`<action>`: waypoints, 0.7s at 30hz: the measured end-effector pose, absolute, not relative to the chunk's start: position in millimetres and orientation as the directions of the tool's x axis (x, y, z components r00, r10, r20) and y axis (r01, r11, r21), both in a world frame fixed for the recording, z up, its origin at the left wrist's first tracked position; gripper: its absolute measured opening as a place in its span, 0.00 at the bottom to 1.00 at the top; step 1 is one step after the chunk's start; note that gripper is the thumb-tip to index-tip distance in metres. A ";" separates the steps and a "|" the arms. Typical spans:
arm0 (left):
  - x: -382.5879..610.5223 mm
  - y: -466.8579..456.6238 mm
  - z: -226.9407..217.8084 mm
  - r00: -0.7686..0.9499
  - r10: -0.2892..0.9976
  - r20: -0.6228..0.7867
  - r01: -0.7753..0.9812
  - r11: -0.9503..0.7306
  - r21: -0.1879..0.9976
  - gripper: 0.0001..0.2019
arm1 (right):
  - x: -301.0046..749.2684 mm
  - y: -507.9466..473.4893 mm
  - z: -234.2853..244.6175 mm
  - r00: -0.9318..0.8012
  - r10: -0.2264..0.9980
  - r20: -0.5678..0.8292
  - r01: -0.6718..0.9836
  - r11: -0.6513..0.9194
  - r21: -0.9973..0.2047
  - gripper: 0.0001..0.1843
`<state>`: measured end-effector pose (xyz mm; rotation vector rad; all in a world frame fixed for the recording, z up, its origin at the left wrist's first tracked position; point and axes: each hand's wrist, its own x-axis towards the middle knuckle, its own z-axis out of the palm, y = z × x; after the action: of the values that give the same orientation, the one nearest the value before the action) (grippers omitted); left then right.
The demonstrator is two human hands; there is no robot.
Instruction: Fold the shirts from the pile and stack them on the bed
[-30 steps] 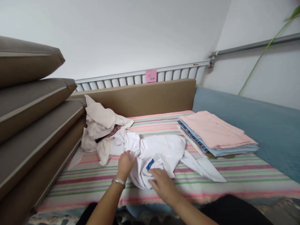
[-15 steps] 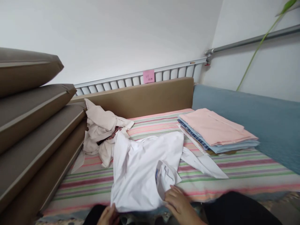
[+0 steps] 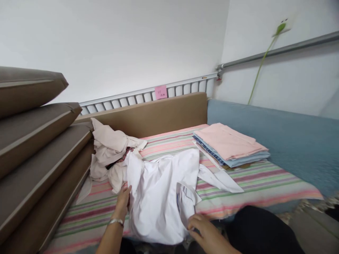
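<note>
A white shirt (image 3: 159,197) lies spread on the striped bed sheet (image 3: 251,187), its collar turned up near the front edge. My left hand (image 3: 123,201) rests with fingers stretched out on the shirt's left edge; a silver bracelet sits on that wrist. My right hand (image 3: 203,231) lies at the front edge, fingers curled and pinching the shirt's fabric just below the collar. One white sleeve (image 3: 219,178) trails off to the right.
A heap of crumpled beige clothes (image 3: 111,151) lies at the back left. A folded stack topped by a pink piece (image 3: 229,143) sits at the back right. Brown cushions (image 3: 34,141) are stacked on the left, with a blue one (image 3: 278,134) on the right.
The shirt was pulled toward me and spread flat. My left hand has since moved up from the front edge to the shirt's left side. The view shifted to the right.
</note>
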<state>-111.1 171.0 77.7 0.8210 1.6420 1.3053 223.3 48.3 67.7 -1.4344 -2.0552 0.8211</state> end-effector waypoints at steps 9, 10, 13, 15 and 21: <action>-54.1 184.2 127.0 -0.263 0.944 -0.198 -0.276 0.123 0.953 0.20 | 164.8 59.4 93.9 -0.153 0.986 -0.061 0.908 0.116 -0.403 0.18; -54.7 179.6 139.7 -0.250 0.952 -0.174 -0.318 0.090 0.944 0.20 | 160.4 64.1 89.8 -0.155 0.985 -0.072 0.923 0.118 -0.366 0.15; -80.8 155.4 173.1 -0.298 0.950 -0.098 -0.493 -0.065 0.868 0.17 | 162.1 75.7 75.9 -0.177 0.980 -0.091 0.917 0.131 -0.377 0.13; -114.8 128.3 180.6 -0.404 0.911 -0.079 -0.565 -0.181 0.805 0.13 | 177.3 78.8 69.9 -0.185 0.979 -0.084 0.867 0.123 -0.484 0.12; -198.1 13.9 118.9 -0.601 0.710 -0.368 -0.506 0.019 0.863 0.14 | 257.6 51.0 64.6 -0.020 0.984 -0.178 0.291 -0.164 -0.943 0.15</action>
<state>-198.1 13.9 118.9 0.2252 1.4022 1.7271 257.6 51.0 64.6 -1.5365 -1.3718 1.2206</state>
